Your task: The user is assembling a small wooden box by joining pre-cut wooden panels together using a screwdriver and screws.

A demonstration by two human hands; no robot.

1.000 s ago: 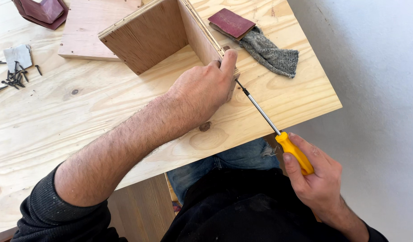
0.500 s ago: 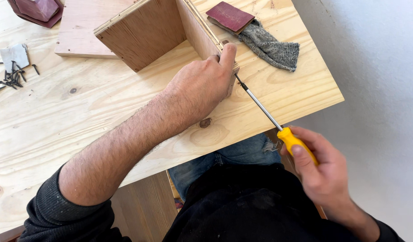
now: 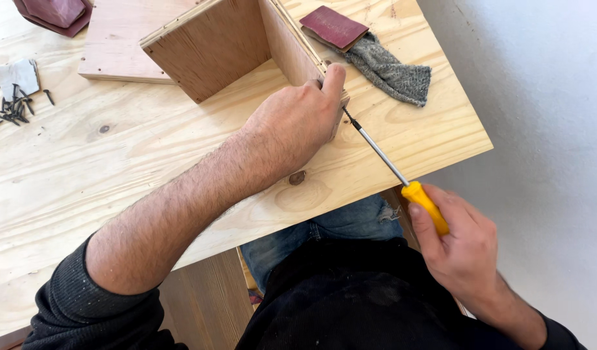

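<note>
Pale grey floor (image 3: 545, 97) fills the right side, bare and open beyond the table's right edge. Big light plywood tabletop (image 3: 117, 168) runs from far left to a near-right corner; its near edge cuts diagonally across, w/ the person's lap and jeans just below it. Open wood grain in the near-left stretch, under the forearm.

Plywood box (image 3: 214, 45), brown-faced, stands far centre w/ two panels meeting at a corner, its open side toward the near left. It sits partly on a flat thin board (image 3: 110, 45) at far left. Grey cloth (image 3: 389, 71) lies right of the box, near the table's right edge, w/ a dark red sanding block (image 3: 334, 27) on its far end. Dark red folded piece (image 3: 55, 13) at the far-left corner. Small pile of black screws (image 3: 13, 110) by a scrap of grey paper (image 3: 18, 76) at the left edge.

Left hand (image 3: 292, 123) is clamped over the near end of the box's right panel, fingers curled round it, thumb pressed along the edge. Right hand (image 3: 464, 249) is off the table, near right, wrapped tight on the yellow handle of a screwdriver (image 3: 402, 178). Shaft slants far-left; tip meets the panel's end just beside the left thumb.
</note>
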